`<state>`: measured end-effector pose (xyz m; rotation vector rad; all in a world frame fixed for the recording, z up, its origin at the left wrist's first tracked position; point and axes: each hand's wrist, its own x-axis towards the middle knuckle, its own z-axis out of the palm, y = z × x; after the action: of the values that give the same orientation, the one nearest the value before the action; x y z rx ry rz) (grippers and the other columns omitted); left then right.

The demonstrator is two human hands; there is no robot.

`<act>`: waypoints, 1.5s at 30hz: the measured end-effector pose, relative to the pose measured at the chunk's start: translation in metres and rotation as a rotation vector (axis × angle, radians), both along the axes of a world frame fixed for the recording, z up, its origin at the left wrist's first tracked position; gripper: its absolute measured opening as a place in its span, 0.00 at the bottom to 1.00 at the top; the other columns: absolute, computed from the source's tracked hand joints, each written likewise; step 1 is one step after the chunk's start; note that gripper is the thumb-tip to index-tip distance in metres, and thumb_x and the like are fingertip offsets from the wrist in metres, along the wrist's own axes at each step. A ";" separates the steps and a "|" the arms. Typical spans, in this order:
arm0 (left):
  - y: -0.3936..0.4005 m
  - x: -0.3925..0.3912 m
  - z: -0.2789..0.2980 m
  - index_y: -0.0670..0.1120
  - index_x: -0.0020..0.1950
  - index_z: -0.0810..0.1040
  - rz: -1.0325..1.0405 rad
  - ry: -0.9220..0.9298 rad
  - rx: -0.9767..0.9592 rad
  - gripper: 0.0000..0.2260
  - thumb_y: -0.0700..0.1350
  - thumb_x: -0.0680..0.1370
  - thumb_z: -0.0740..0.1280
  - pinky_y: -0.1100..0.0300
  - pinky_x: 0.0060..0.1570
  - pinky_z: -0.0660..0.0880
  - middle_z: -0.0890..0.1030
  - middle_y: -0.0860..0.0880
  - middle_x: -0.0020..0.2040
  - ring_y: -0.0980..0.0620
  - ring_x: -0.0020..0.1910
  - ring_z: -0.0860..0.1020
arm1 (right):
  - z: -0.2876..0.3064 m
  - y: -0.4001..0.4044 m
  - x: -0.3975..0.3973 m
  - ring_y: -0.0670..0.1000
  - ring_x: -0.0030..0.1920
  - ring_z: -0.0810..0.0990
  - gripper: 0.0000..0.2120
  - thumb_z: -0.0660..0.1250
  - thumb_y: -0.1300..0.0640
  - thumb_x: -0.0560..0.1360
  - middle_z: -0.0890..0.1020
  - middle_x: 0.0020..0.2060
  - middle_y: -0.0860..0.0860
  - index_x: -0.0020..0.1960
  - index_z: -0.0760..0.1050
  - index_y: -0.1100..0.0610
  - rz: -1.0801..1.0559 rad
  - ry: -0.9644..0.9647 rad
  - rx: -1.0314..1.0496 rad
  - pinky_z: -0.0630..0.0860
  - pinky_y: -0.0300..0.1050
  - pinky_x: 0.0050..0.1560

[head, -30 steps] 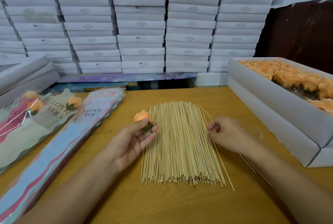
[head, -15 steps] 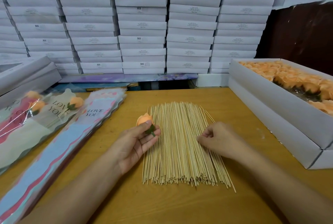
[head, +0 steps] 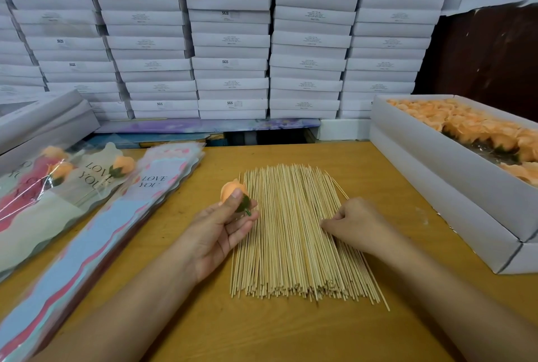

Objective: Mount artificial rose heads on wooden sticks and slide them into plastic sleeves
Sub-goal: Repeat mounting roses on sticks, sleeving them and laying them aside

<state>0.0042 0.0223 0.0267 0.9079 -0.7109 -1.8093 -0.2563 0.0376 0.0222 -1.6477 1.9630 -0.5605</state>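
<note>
Over wooden table [head: 378,175], left grip [head: 221,228] pinches rose head [head: 231,191]; right grip [head: 353,225] curls on sticks [head: 291,230].

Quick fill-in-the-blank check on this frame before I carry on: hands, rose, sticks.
1. The left hand holds an orange ____ head.
2. The right hand rests on the pile of wooden ____.
3. The open white box of rose heads sits on the ____ side of the table.
4. The sleeves read "LOVE ____".

Missing words: rose; sticks; right; YOU
</note>
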 end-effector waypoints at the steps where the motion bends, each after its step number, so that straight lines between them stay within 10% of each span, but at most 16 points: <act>1: 0.000 0.000 0.000 0.37 0.57 0.80 0.000 0.004 -0.005 0.19 0.46 0.70 0.73 0.62 0.34 0.83 0.85 0.39 0.54 0.50 0.40 0.86 | 0.000 -0.001 0.000 0.44 0.17 0.62 0.25 0.71 0.51 0.76 0.63 0.16 0.43 0.24 0.65 0.51 -0.010 -0.014 0.002 0.61 0.39 0.26; 13: -0.001 0.003 -0.004 0.39 0.59 0.80 -0.032 -0.037 -0.028 0.20 0.44 0.70 0.75 0.61 0.37 0.83 0.85 0.39 0.55 0.50 0.43 0.86 | 0.009 0.007 -0.001 0.47 0.26 0.77 0.13 0.71 0.54 0.76 0.80 0.28 0.53 0.36 0.79 0.59 -0.090 -0.179 0.022 0.74 0.42 0.31; 20: -0.002 0.002 -0.005 0.46 0.43 0.89 -0.032 -0.077 -0.063 0.08 0.42 0.64 0.78 0.62 0.36 0.82 0.87 0.43 0.50 0.50 0.43 0.86 | 0.015 0.012 0.002 0.48 0.27 0.78 0.10 0.70 0.59 0.77 0.80 0.28 0.54 0.39 0.80 0.62 -0.093 -0.294 0.047 0.77 0.41 0.30; 26: -0.001 0.002 -0.004 0.42 0.57 0.81 0.023 -0.117 -0.062 0.22 0.43 0.64 0.78 0.63 0.35 0.82 0.87 0.44 0.51 0.52 0.41 0.85 | 0.017 0.013 -0.001 0.46 0.25 0.78 0.09 0.71 0.60 0.77 0.80 0.26 0.51 0.39 0.80 0.61 -0.084 -0.353 0.052 0.75 0.39 0.28; 45: 0.002 0.002 -0.001 0.38 0.56 0.82 -0.004 -0.052 -0.042 0.19 0.43 0.67 0.76 0.60 0.40 0.84 0.86 0.40 0.51 0.52 0.40 0.85 | 0.043 0.026 -0.006 0.47 0.38 0.85 0.07 0.70 0.65 0.77 0.87 0.40 0.53 0.54 0.81 0.58 0.138 -0.571 -0.037 0.79 0.40 0.36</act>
<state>0.0062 0.0245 0.0256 0.9297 -0.7813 -1.7737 -0.2628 0.0636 0.0649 -1.4248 1.4211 -0.9004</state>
